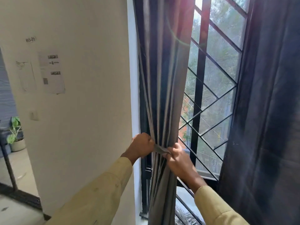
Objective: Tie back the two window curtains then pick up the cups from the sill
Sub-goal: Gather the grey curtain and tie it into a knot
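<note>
The left grey curtain [164, 82] is gathered into a narrow bunch against the left side of the window frame. A grey tie-back strap [159, 150] runs across the bunch at waist height. My left hand [142, 146] grips the strap's left end with curled fingers. My right hand [176, 155] pinches the strap's right end in front of the bunch. The right curtain [266, 111] hangs loose and dark over the window's right side. No cups are in view, and the sill [185, 198] shows only as a pale strip below my right wrist.
A black diamond-pattern window grille [211, 101] with mesh fills the gap between the curtains. A white wall [84, 111] with taped papers stands at the left. Beyond it are a potted plant [15, 135] and a doorway at far left.
</note>
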